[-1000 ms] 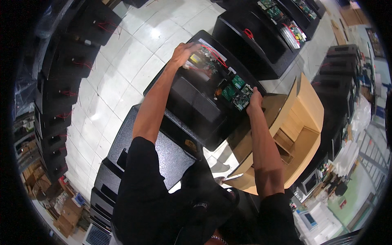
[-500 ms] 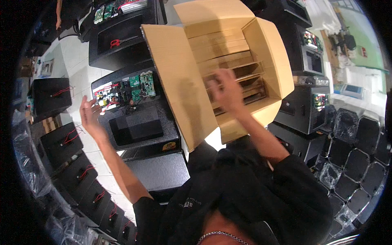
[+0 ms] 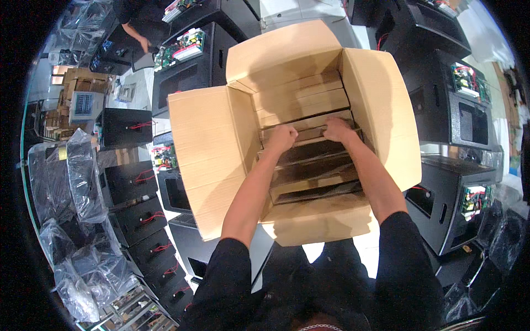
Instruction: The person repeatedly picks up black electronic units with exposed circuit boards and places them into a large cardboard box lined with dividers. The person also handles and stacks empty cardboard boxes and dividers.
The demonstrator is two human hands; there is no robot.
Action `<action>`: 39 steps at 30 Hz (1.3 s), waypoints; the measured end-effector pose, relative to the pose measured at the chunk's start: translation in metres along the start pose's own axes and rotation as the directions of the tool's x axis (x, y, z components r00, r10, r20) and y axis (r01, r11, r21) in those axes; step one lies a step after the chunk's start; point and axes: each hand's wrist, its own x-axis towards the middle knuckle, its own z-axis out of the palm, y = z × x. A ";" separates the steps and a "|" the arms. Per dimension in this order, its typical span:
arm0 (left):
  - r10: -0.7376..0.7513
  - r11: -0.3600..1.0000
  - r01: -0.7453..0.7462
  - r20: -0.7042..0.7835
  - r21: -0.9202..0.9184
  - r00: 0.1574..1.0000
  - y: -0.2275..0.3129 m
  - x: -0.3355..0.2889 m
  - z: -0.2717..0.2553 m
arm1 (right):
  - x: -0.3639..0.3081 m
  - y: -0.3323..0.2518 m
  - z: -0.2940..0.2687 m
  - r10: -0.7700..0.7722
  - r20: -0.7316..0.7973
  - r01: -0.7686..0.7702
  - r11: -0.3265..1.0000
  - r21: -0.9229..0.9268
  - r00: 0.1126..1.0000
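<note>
A large open cardboard carton (image 3: 295,41) stands in front of me with its flaps folded outward. Inside, several narrow cardboard boxes or panels (image 3: 301,105) are lined up at the far side, with dark gaps between the nearer ones. My left hand (image 3: 282,138) and my right hand (image 3: 338,131) both reach into the carton, knuckles up and fingers curled. Between them runs a narrow cardboard piece (image 3: 310,135), and both hands appear closed on its upper edge. Whether it is a divider or a slim box I cannot tell; the fingertips are hidden.
Black speaker cabinets (image 3: 464,121) flank the carton, some carrying green circuit boards (image 3: 472,83). At left, a row of black boxes (image 3: 127,182) has red wires sticking out. Plastic-wrapped black items (image 3: 66,182) are stacked beyond. A co-worker's hand (image 3: 144,44) shows at upper left.
My left hand has come from beside the circuit board at left into the carton. Both hands now close on the cardboard piece. My view has shifted, and the carton appears straighter before me.
</note>
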 end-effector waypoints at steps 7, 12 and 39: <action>-0.120 0.992 0.123 -0.158 0.010 0.980 0.017 -0.016 0.051 | -0.026 0.019 0.045 -0.055 -0.456 0.113 0.989 0.099 0.888; -0.089 0.987 0.119 -0.249 0.107 0.964 -0.031 -0.038 0.075 | -0.008 0.017 0.064 -0.130 -0.545 0.054 0.987 -0.153 0.828; -0.091 0.995 0.098 -0.250 0.014 0.964 -0.024 -0.007 0.058 | -0.015 0.014 0.005 0.057 -0.305 -0.078 0.995 -0.055 0.951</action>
